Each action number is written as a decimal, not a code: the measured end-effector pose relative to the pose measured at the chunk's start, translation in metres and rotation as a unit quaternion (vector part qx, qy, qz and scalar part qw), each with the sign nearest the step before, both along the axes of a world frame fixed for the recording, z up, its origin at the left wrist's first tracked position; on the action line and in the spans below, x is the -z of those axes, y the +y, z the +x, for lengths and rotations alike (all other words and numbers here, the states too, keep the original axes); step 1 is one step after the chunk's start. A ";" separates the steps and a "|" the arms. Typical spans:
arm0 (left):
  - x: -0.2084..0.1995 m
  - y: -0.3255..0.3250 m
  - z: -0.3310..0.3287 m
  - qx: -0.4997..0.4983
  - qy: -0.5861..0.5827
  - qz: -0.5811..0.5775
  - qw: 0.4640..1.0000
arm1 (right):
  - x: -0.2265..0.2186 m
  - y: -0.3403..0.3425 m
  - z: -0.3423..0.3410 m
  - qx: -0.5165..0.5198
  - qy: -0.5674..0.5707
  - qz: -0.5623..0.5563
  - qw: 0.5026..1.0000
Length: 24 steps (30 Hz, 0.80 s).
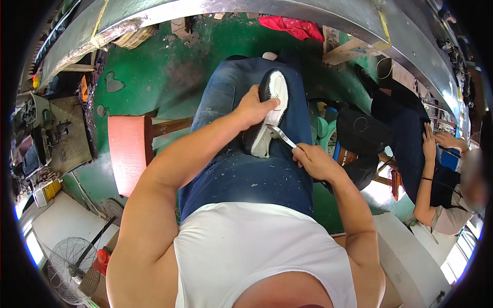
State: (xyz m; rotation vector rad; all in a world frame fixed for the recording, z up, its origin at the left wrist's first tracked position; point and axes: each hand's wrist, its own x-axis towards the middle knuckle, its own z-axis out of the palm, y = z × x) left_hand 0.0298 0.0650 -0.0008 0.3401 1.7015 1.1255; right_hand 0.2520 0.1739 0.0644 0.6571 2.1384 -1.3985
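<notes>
A black shoe (266, 90) with a white underside lies sole up across my lap, on blue trousers spotted with pale flecks. My left hand (257, 106) is closed round its middle from the left, with the thumb pressed on the white underside. In my right hand (314, 160) is the handle of a slim silver metal tool (282, 136). The tool's small head rests at or just above the heel half of the shoe's underside; I cannot tell whether it touches. Its exact kind is unclear.
Ahead runs a long metal-edged bench (246, 7). A salmon-coloured padded seat (129, 154) stands at left, and a wire fan (72, 269) at lower left. To the right are a black cap-like item (362, 131) and a seated co-worker (411, 128). Red cloth (292, 26) lies on the green floor.
</notes>
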 end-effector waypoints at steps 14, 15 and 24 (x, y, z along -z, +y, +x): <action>0.026 -0.066 0.037 0.117 0.131 0.066 0.982 | -0.051 0.027 -0.022 0.045 -0.071 -0.064 0.994; 0.022 -0.066 0.037 0.116 0.120 0.060 0.984 | -0.045 0.018 -0.026 0.045 -0.067 -0.063 0.995; 0.000 -0.080 0.007 0.316 0.290 0.051 0.902 | 0.010 0.011 -0.016 -0.014 0.083 0.064 0.994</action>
